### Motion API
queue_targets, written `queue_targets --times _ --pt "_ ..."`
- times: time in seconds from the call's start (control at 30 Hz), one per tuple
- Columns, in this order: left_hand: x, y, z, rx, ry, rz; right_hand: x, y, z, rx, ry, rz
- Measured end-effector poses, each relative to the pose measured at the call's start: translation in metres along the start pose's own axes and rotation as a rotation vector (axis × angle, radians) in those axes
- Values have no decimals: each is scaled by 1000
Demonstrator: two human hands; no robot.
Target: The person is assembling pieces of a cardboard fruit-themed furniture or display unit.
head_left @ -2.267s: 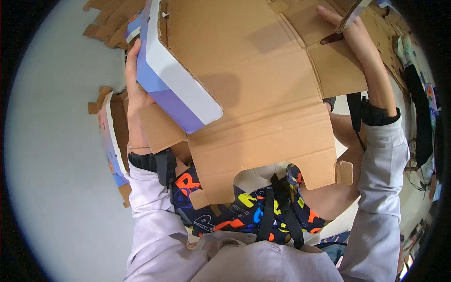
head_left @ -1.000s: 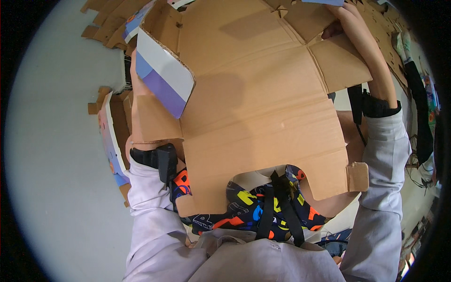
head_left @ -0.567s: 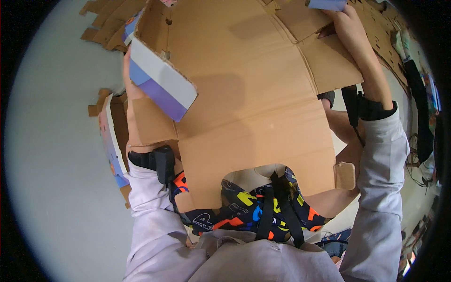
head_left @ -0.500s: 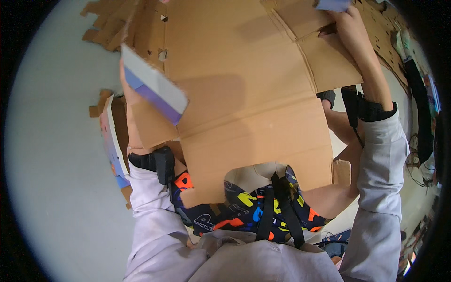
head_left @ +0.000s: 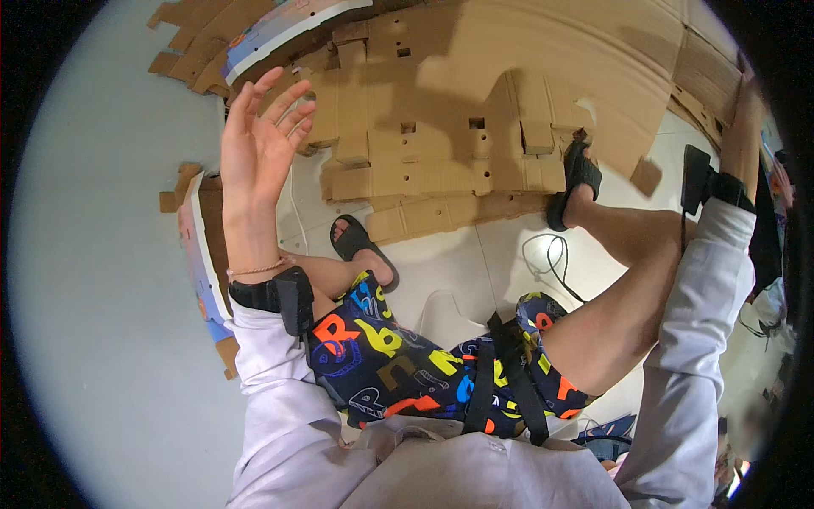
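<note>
A large brown cardboard sheet point(head_left: 585, 59), slightly blurred, reaches across the upper right. My right hand point(head_left: 748, 89) is at its right edge, gripping it; the fingers are mostly hidden. My left hand point(head_left: 264, 140) is raised at the left, palm showing, fingers apart and holding nothing. Beyond and below it, flattened cardboard pieces point(head_left: 441, 174) with small square and round holes lie on the floor between my feet. Another cardboard piece point(head_left: 297, 34), with a white and purple printed edge, lies at the upper left.
A printed cardboard box piece point(head_left: 202, 254) stands on its edge left of my left forearm. Stacked brown cardboard strips point(head_left: 199, 38) are at the far left. A black cable point(head_left: 555, 254) lies on the tiled floor by my right leg. My feet wear black sandals point(head_left: 581, 182).
The cardboard sheet has swung away from over my lap to the upper right with my right hand. My left hand has let go of it, uncovering the floor pieces and my feet.
</note>
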State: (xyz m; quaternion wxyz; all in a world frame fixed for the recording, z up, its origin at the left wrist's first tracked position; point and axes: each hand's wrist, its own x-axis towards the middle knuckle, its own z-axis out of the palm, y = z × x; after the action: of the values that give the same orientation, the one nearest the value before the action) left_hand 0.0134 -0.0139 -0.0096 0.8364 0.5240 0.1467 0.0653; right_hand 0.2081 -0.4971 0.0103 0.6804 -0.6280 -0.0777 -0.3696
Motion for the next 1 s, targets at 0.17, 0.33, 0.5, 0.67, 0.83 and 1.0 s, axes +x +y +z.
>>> queue_targets --times 0.17,0.33,0.5,0.67,0.83,1.0 --pt "-6 0 -10 110 -118 -2 83 86 -79 -6 121 272" --pt "-15 -3 -17 261 14 39 76 196 -93 -208 -66 686" --pt "-3 5 -14 333 -38 32 -123 255 -62 -475 -683 1051" --pt "-2 3 -10 453 -127 121 -316 211 -33 -434 -1059 1357" --pt "-2 5 -5 376 -58 8 -409 191 -39 -207 -391 1733" --pt "-4 7 -5 397 -14 -4 -414 235 -32 149 -24 1780"
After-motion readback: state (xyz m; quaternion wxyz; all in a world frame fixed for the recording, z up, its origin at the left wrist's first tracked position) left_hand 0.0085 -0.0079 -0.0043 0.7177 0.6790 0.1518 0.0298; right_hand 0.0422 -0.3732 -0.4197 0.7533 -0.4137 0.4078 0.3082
